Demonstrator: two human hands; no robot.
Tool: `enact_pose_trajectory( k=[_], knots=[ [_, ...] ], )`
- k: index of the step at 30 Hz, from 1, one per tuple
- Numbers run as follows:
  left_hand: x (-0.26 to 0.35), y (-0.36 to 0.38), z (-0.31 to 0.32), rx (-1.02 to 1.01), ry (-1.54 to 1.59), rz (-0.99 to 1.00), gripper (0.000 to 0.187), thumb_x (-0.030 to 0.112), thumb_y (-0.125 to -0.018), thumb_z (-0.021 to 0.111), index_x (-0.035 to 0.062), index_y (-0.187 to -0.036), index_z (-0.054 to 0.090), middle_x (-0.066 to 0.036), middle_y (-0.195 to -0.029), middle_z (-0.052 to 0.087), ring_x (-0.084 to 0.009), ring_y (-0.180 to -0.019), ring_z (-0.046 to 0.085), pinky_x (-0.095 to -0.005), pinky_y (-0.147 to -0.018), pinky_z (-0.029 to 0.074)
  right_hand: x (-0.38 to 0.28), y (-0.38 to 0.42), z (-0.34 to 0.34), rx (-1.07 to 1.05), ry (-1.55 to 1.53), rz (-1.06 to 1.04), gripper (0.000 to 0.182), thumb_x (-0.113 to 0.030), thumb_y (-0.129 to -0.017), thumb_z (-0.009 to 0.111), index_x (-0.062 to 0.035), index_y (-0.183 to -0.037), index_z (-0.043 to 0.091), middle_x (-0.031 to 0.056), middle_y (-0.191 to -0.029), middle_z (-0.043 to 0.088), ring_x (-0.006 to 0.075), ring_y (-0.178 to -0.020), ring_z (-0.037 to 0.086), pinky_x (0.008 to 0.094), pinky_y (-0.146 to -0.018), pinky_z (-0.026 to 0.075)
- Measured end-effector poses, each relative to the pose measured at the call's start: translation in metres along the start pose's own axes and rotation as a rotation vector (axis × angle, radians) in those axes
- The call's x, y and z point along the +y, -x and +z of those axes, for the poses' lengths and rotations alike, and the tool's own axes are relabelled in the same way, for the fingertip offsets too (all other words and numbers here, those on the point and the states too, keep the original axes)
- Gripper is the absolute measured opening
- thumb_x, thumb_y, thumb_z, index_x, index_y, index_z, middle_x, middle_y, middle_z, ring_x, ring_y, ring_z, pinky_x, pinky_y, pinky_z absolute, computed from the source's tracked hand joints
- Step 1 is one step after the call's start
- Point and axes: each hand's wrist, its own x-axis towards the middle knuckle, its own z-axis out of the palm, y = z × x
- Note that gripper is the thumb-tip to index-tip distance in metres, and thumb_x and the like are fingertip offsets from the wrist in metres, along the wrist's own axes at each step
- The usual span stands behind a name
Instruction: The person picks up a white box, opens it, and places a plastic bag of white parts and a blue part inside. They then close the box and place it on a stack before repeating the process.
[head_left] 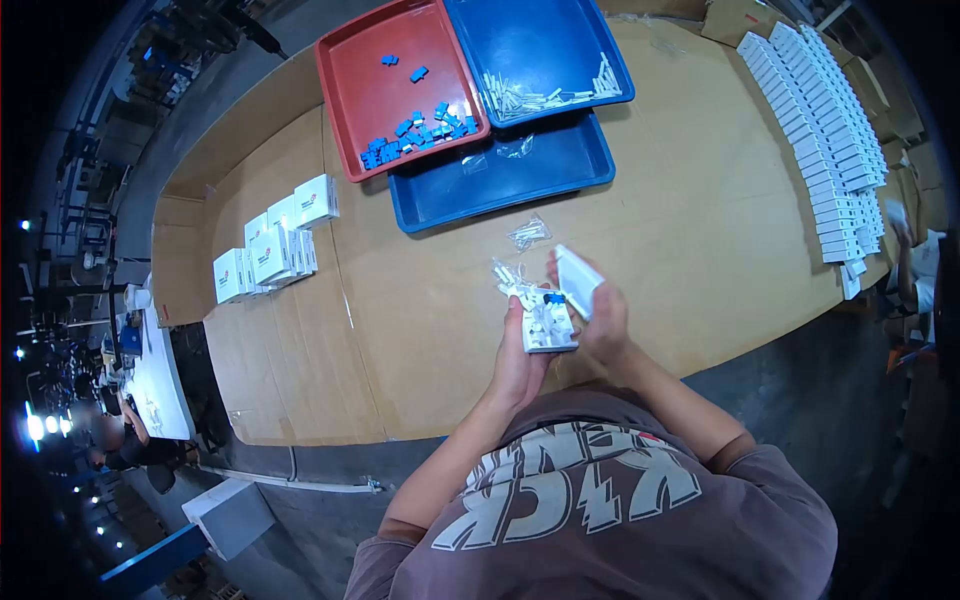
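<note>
Near the table's front edge, my left hand (pixel 517 355) is wrapped round a small open white box (pixel 549 336). Inside the box are white pieces, clear plastic and a blue piece (pixel 554 298). A clear bag with white pieces (pixel 508 275) sticks out at its upper left. Just to the right, my right hand (pixel 606 325) grips a white lid (pixel 577 281), tilted beside the open box. Another clear bag of white sticks (pixel 529 232) lies on the cardboard above my hands.
A red tray (pixel 337 100) holds blue pieces; a blue tray (pixel 540 50) holds white sticks. Below them sits another blue tray (pixel 510 190). White boxes (pixel 270 255) stand at left, long stacks of white boxes (pixel 822 150) at right. People are at the far left (pixel 125 435) and far right (pixel 922 265).
</note>
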Motion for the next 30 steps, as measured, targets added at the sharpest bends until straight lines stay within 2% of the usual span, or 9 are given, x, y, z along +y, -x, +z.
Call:
enact_pose_trajectory(
  k=[1,4,7,10,14,17,20,23,30],
  knots=[
    [0.003,-0.001,-0.001,-0.027,0.03,-0.003,0.067,0.061,-0.112,0.031,0.0111,-0.154,0.044,-0.016,-0.13,0.067,-0.028,-0.113,0.07,-0.0449,-0.098,0.057,-0.005,-0.006,0.0,0.095,-0.149,0.089,0.063,-0.043,-0.112,0.046,0.009,-0.147,0.053,0.0241,-0.141,0.06,0.0309,-0.13,0.061,0.0403,-0.112,0.046],
    [0.017,0.002,-0.005,-0.078,0.111,-0.007,0.065,0.053,-0.111,0.029,0.0129,-0.161,0.038,-0.022,-0.138,0.065,-0.0378,-0.118,0.069,-0.0472,-0.1,0.057,-0.029,-0.028,-0.034,0.089,0.475,0.041,0.053,-0.025,-0.102,0.067,0.0035,-0.145,0.057,0.0216,-0.14,0.062,0.0341,-0.127,0.064,0.0408,-0.11,0.048],
    [0.024,0.006,-0.003,-0.118,0.112,0.049,0.06,0.045,-0.11,0.033,0.0121,-0.159,0.04,-0.024,-0.141,0.064,-0.0395,-0.122,0.068,-0.0531,-0.104,0.057,-0.032,-0.027,-0.046,-0.053,1.088,-0.151,0.05,-0.019,-0.097,0.073,0.0027,-0.14,0.061,0.0241,-0.143,0.06,0.0396,-0.129,0.062,0.0425,-0.112,0.048],
    [0.024,0.008,0.004,-0.044,-0.018,0.026,0.056,0.016,-0.105,0.044,0.0121,-0.161,0.038,-0.021,-0.143,0.061,-0.0326,-0.125,0.067,-0.0451,-0.106,0.057,-0.049,-0.022,-0.035,-0.023,1.082,-0.272,0.042,-0.019,-0.094,0.077,0.0041,-0.128,0.068,0.0238,-0.137,0.064,0.0429,-0.123,0.064,0.0444,-0.106,0.052],
    [0.007,-0.002,-0.01,-0.113,-0.282,0.251,0.066,-0.006,-0.095,0.044,0.0096,-0.159,0.038,-0.017,-0.143,0.058,-0.0251,-0.133,0.059,-0.0425,-0.107,0.057,-0.053,-0.016,-0.003,-0.075,0.584,0.189,0.039,-0.024,-0.091,0.083,0.0053,-0.115,0.072,0.0194,-0.118,0.072,0.0354,-0.105,0.072,0.0407,-0.092,0.057],
    [0.02,0.012,0.007,-0.076,-0.266,0.207,0.067,-0.008,-0.094,0.046,0.0086,-0.159,0.038,-0.015,-0.141,0.058,-0.0237,-0.132,0.06,-0.0397,-0.111,0.053,-0.043,-0.016,0.013,-0.025,0.361,0.361,0.039,-0.023,-0.091,0.084,0.0066,-0.113,0.073,0.015,-0.103,0.075,0.0232,-0.092,0.074,0.0353,-0.083,0.058],
    [0.029,0.021,0.013,-0.066,-0.325,0.256,0.067,-0.012,-0.092,0.048,0.0078,-0.155,0.041,-0.013,-0.14,0.057,-0.0215,-0.132,0.059,-0.0365,-0.114,0.049,-0.041,-0.021,0.019,-0.049,0.32,0.411,0.037,-0.019,-0.091,0.083,0.007,-0.116,0.072,0.0135,-0.101,0.075,0.019,-0.092,0.072,0.0338,-0.083,0.057],
    [0.02,0.013,-0.005,-0.103,-0.329,0.349,0.062,-0.014,-0.091,0.05,0.0068,-0.149,0.046,-0.012,-0.139,0.057,-0.0203,-0.131,0.058,-0.0344,-0.112,0.048,-0.035,-0.021,0.024,-0.117,0.373,0.359,0.035,-0.014,-0.091,0.081,0.0071,-0.117,0.072,0.0138,-0.105,0.076,0.0187,-0.092,0.071,0.0326,-0.084,0.056],
    [0.005,0.012,-0.012,-0.02,-0.275,0.477,0.056,-0.015,-0.091,0.05,0.0048,-0.143,0.048,-0.009,-0.132,0.058,-0.017,-0.128,0.057,-0.0307,-0.11,0.046,-0.05,-0.014,0.047,-0.054,0.42,0.088,0.031,-0.008,-0.093,0.076,0.0067,-0.12,0.07,0.0162,-0.106,0.073,0.0241,-0.094,0.071,0.0338,-0.086,0.056]
  ],
)
